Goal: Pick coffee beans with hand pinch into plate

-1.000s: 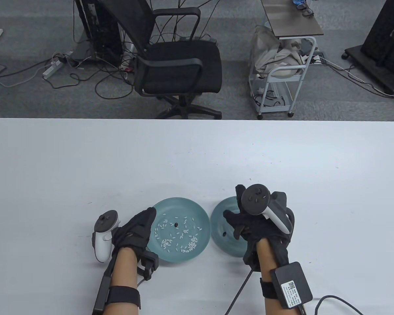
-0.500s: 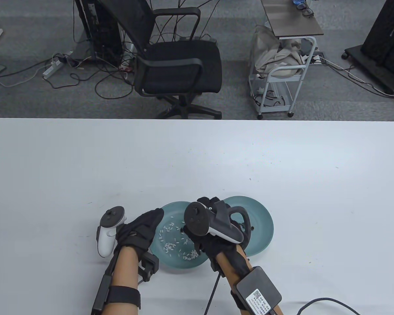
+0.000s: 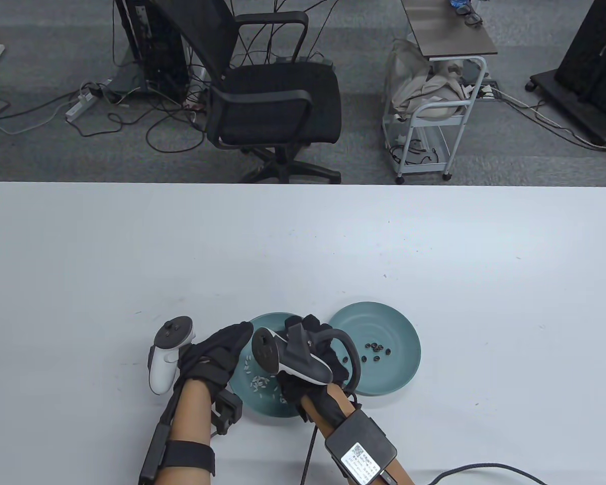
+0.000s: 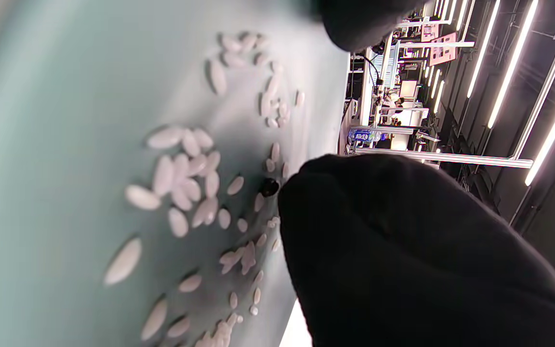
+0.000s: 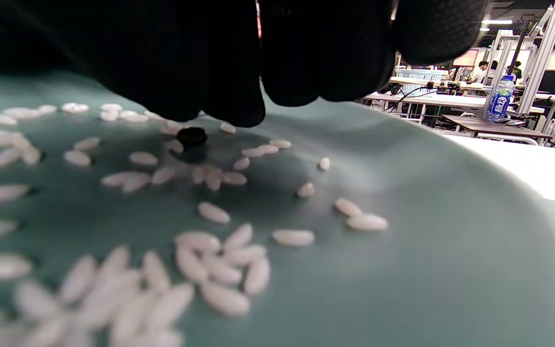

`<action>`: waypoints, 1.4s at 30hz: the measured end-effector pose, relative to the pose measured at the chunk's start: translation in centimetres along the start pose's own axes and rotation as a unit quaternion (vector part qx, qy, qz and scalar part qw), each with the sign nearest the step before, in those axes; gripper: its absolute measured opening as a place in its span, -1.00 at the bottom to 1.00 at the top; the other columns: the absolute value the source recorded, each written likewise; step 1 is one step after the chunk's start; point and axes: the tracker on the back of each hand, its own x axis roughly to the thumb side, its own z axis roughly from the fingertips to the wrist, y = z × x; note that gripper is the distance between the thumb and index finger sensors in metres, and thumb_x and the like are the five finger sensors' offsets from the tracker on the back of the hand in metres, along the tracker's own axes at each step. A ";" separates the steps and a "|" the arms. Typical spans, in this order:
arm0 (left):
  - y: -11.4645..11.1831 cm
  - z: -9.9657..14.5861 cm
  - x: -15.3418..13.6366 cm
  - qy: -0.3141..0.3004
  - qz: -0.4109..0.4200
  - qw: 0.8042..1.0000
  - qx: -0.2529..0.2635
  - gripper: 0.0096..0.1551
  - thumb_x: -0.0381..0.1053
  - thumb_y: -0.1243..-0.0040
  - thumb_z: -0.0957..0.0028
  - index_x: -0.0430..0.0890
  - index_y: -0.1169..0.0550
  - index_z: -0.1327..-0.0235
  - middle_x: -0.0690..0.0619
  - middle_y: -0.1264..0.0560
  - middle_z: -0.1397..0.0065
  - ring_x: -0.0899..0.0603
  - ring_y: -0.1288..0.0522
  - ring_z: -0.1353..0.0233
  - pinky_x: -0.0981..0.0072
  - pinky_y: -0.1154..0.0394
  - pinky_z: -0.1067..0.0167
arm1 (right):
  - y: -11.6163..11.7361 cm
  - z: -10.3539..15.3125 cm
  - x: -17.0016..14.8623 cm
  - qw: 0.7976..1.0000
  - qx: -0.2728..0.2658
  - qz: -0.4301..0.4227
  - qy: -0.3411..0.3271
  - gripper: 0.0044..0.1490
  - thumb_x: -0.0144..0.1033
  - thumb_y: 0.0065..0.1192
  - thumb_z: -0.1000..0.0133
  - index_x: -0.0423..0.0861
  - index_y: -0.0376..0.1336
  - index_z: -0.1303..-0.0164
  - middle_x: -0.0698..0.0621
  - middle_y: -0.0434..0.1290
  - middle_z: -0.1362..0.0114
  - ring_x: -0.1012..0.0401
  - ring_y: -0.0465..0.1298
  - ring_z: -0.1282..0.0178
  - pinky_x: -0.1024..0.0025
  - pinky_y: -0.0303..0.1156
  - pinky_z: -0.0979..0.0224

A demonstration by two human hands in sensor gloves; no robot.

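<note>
- Table view: we look down from high, near side, onto the worktop (image 3: 303,242), floor beyond.
- Left wrist view: rolled sideways, very close over the rice plate (image 4: 56,120).
- Right wrist view: low, level, close; we share that plate (image 5: 451,250) and one dark bean (image 5: 191,136).

Both hands, left hand (image 3: 212,353) and right hand (image 3: 317,348), wear black gloves with white-and-grey trackers; bare forearms carry black straps, cables (1 box shows a QR label)

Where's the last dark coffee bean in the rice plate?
Dark coffee bean lies among white rice grains mid-plate in the left teal plate, just beneath the right hand fingertips.
</note>
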 end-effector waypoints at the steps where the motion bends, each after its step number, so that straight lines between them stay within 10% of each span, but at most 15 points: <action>1: 0.0 0.0 0.0 0.000 -0.001 1.000 -0.002 -0.39 0.15 0.06 -0.48 -0.22 -0.40 -0.59 -0.20 -0.65 -0.22 -0.21 -0.71 -0.05 0.00 -0.68 0.06 | 0.2 0.0 0.1 1.000 -0.001 0.002 -0.001 -0.55 -0.07 0.33 -0.15 -0.01 0.43 -0.18 -0.12 0.35 -0.45 -0.12 0.41 -0.30 -0.15 0.33 -0.40; 42: -0.1 -0.4 -0.1 -0.005 -0.014 1.000 -0.009 -0.40 0.10 0.02 -0.46 -0.27 -0.44 -0.56 -0.26 -0.67 -0.17 -0.26 -0.72 0.00 -0.04 -0.69 0.11 | 1.5 -1.2 0.4 0.998 0.053 -0.005 -0.022 -0.46 -0.13 0.36 -0.08 -0.18 0.36 -0.16 -0.14 0.38 -0.38 -0.12 0.43 -0.21 -0.40 0.17 -0.47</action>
